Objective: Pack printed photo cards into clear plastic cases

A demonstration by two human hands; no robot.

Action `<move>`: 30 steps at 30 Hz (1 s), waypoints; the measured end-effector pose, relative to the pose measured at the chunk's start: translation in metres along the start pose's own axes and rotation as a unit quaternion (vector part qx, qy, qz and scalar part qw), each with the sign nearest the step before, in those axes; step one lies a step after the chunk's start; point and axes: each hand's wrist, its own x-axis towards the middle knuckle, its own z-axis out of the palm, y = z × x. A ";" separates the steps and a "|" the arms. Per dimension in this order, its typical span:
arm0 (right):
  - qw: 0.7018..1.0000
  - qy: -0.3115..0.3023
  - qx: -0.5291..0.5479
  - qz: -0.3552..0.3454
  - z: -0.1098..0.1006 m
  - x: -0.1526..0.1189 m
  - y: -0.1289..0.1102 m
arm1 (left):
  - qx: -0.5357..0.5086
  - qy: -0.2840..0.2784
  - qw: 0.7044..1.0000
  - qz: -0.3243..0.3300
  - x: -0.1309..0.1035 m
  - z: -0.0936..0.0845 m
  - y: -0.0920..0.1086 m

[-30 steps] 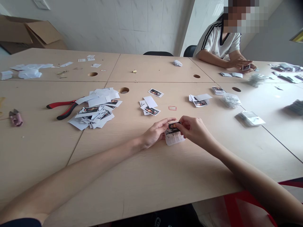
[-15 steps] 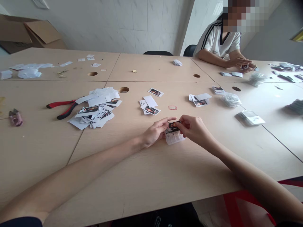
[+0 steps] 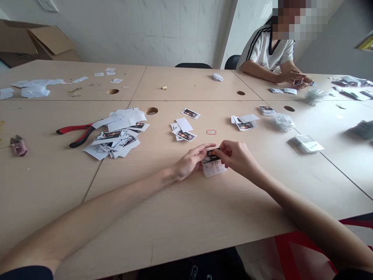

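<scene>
A dark printed card (image 3: 211, 156) is held over the far part of a clear plastic box (image 3: 214, 170), just above the near half of the table (image 3: 163, 217) or resting on it; which of the two cannot be told. The left side of the box is gripped by the left hand (image 3: 189, 163), loosely closed, with the thumb laid at the card's left edge and the index finger stretched out beyond it. The card's upper right corner is pinched by the right hand (image 3: 235, 154), thumb and forefinger drawn together with no gap to be seen. The step in hand is judged to be the seating of the card against the box; for the next move, the card would need to be squared to the box's edges and pressed flat without being creased, while the box is steadied from the left. The card's corners are covered by fingers and thumbs, so whether it is tucked inside or merely laid on top cannot be made out. The fingers behind the box are mostly hidden, and the contents of its compartments are too small to be identified. At the right, the card held by a co-worker (image 3: 266, 52) is partly covered by that person's hands, and the lower edge of the table is crossed by the right forearm.
</scene>
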 end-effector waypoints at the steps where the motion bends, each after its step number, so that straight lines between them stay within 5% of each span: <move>1: 1.000 0.000 -0.002 0.005 -0.001 0.000 0.000 | 0.002 0.001 1.000 0.001 0.000 0.000 0.000; 5: 0.999 -0.022 -0.010 0.031 -0.007 0.004 0.005 | -0.003 0.008 1.000 0.008 -0.002 0.001 0.003; 15: 0.952 -0.242 0.188 0.022 -0.014 0.026 0.035 | -0.012 0.014 1.000 -0.005 -0.004 0.003 0.007; 20: 0.937 -0.277 0.205 -0.051 -0.012 0.028 0.038 | -0.020 -0.003 1.000 -0.010 -0.005 0.002 0.007; 30: 0.925 -0.297 0.231 -0.047 -0.009 0.026 0.039 | -0.029 -0.041 0.998 -0.030 -0.006 -0.001 0.008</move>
